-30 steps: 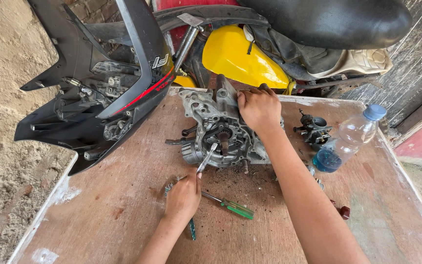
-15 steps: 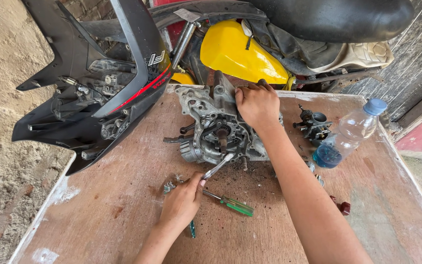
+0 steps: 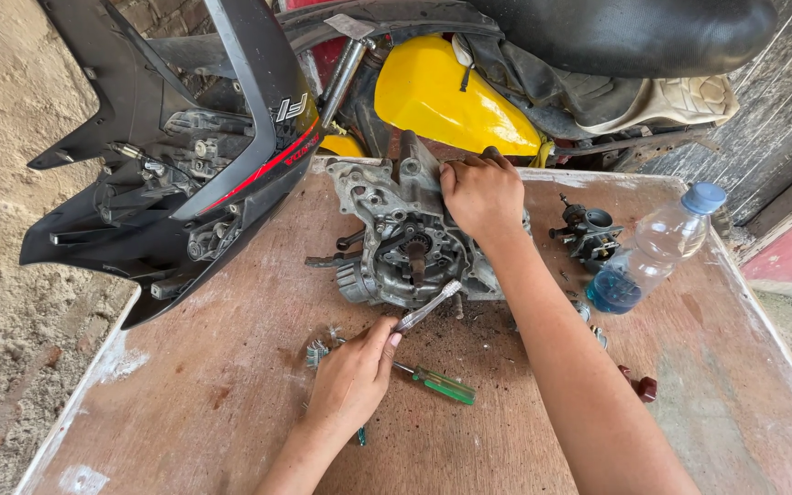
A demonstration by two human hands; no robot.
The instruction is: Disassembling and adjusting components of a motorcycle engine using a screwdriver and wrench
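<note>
worn wooden table with grey engine casing, green-handled screwdriver, lying plastic bottle, small carburettor

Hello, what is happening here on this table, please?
A person works on a metal engine case lying on a wooden table. The right hand presses on its top edge, and the left hand holds a slim metal tool pointed at it. A green screwdriver and a plastic bottle lie nearby.

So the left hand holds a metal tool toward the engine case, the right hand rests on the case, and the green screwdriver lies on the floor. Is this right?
Not quite. In the head view the green screwdriver lies on the wooden table, not on the floor. The rest holds.
</note>
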